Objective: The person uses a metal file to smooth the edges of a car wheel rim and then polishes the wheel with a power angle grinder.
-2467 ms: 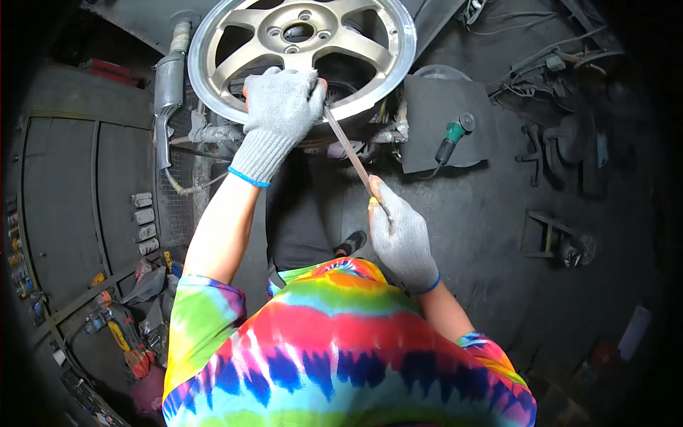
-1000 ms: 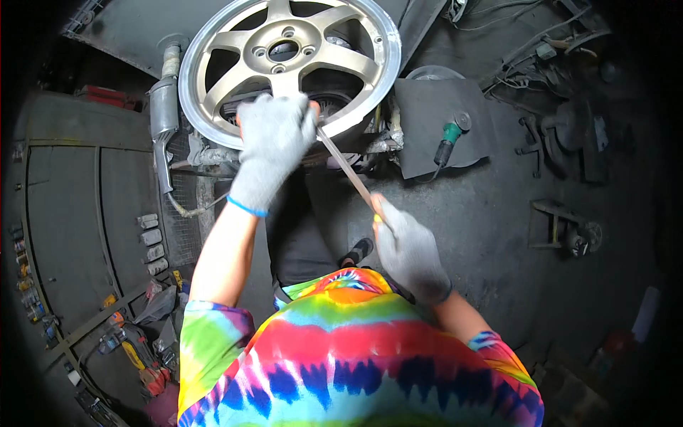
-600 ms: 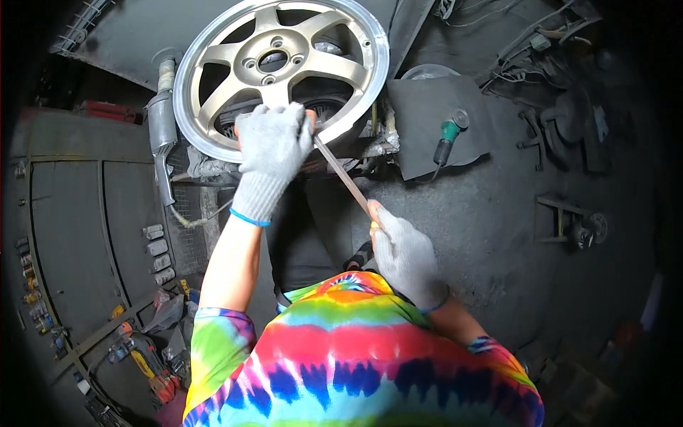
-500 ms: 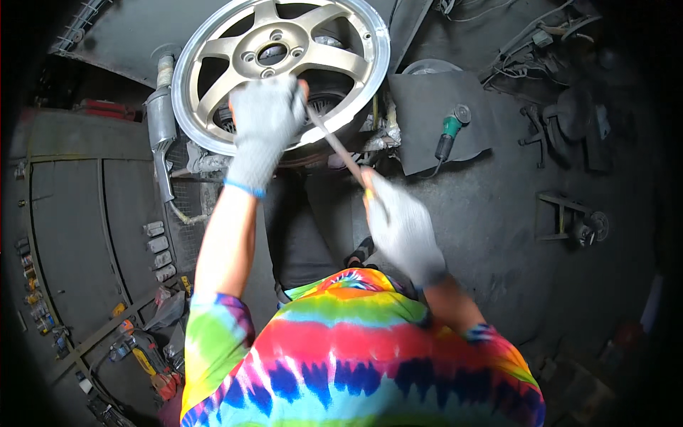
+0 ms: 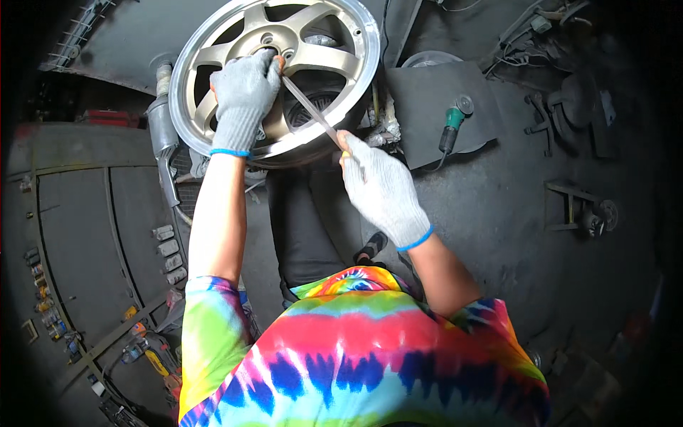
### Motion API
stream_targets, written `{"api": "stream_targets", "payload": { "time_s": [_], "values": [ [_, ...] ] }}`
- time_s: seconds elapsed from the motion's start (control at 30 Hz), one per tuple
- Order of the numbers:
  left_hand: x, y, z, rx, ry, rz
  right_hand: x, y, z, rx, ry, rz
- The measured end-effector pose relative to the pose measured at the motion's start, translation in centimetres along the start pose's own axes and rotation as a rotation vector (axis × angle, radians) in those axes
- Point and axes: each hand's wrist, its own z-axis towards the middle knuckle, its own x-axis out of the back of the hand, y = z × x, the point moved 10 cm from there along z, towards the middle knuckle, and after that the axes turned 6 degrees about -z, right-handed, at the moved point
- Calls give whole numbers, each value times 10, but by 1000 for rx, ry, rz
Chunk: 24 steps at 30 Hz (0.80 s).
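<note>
Bar [image 5: 307, 105] crosses wheel [image 5: 329, 58], held by right hand [image 5: 383, 186] and seemingly left hand [image 5: 247, 87].

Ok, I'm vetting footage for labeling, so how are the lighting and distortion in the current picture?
Head view: wheel and left hand brightly lit, left forearm nearly washed out; head view: corners fall to black; head view: edges of the dark panels on the left look bent.
</note>
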Motion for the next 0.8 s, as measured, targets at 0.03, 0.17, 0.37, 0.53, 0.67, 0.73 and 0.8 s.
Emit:
{"api": "stream_targets", "payload": {
  "time_s": [0.03, 0.17, 0.37, 0.53, 0.67, 0.73, 0.8],
  "values": [
    [1, 2, -3, 9, -11, 20, -1, -4, -5, 7, 1, 13],
    [16, 70, -50, -83, -192, 41, 27, 11, -81, -107, -127, 99],
    [-5, 12, 9, 31, -51, 56, 15, 15, 5, 2, 29, 34],
    [-7, 50, -32, 33, -155, -85, 36, 20, -58, -56, -23, 76],
    [-7, 53, -20, 55, -190, -35, 33, 30, -49, -78, -55, 45],
    [-8, 22, 9, 88, -51, -98, 20, 27, 1, -41, -31, 60],
    [-12, 11, 10, 108, -42, -45, 20, 22, 8, 5, 28, 92]
  ]
}}
